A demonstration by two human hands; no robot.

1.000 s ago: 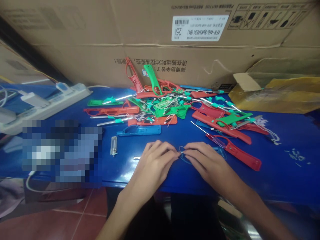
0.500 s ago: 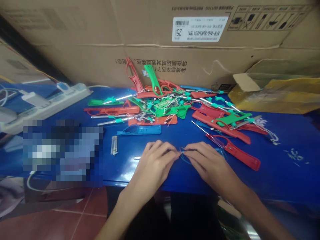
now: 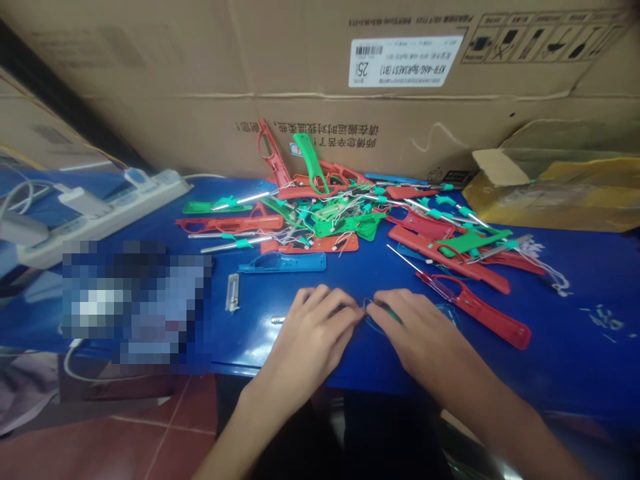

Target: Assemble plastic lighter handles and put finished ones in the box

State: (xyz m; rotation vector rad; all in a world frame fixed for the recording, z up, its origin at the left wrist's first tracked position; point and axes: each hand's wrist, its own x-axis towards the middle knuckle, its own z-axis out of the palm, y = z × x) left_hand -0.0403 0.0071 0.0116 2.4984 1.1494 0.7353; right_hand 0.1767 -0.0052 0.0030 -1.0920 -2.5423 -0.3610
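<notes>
My left hand (image 3: 320, 327) is closed in a pinch at the table's front, its fingertips nearly meeting those of my right hand (image 3: 413, 327). My right fingers are also bent and closed. A tiny part between the fingertips is too small and covered to make out. Beneath my right hand lies a blue plastic lighter casing (image 3: 373, 325), mostly hidden, with a bit of green part (image 3: 393, 315) showing by the fingers. Left of my left hand are a small metal piece (image 3: 277, 321) and a clear fuel tank (image 3: 233, 292). A red casing (image 3: 495, 315) lies right, a thin screwdriver-like rod (image 3: 407, 262) touching it.
A heap of red and green lighter casings (image 3: 350, 223) with metal tubes and wires spreads behind my hands. A blue casing (image 3: 285, 263) lies before it. A power strip (image 3: 100, 223) stands left, a taped carton (image 3: 560, 200) right, a large cardboard box (image 3: 200, 120) behind.
The whole view has shifted slightly. My right fingers have changed their bend, and a green part shows beside them now. My left hand keeps its pinch.
</notes>
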